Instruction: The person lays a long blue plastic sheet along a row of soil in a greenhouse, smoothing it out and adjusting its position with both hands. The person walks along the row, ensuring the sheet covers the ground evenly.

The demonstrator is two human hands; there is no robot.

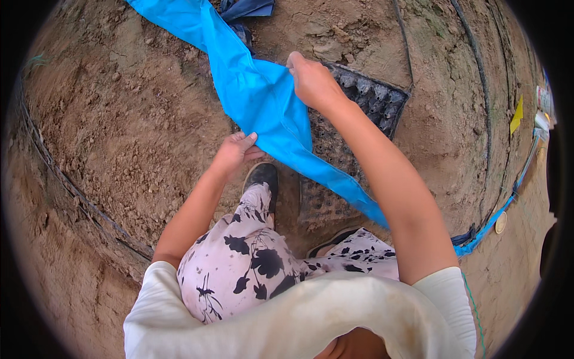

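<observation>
A long bright-blue plastic sheet (pixel 262 96), twisted and creased, stretches diagonally across the ground before me. My left hand (pixel 238 151) pinches its lower edge between thumb and fingers, just above my dark shoe (pixel 263 177). Higher up and to the right, my right hand (pixel 314 83) grips the opposite edge with its fingers curled. Beneath the sheet lies a black plastic cell tray (pixel 376 99). Its far right corner shows cup-shaped cells, while the nearer part is caked with soil. The sheet and my right forearm hide some of the tray.
Bare, crumbly soil (pixel 121 121) surrounds me. Thin black hoses (pixel 477 58) run along the ground at right, and another dark line curves at left. Dark blue plastic (pixel 253 9) lies at the top. A yellow card (pixel 517 116) and a round lid (pixel 501 223) are at far right.
</observation>
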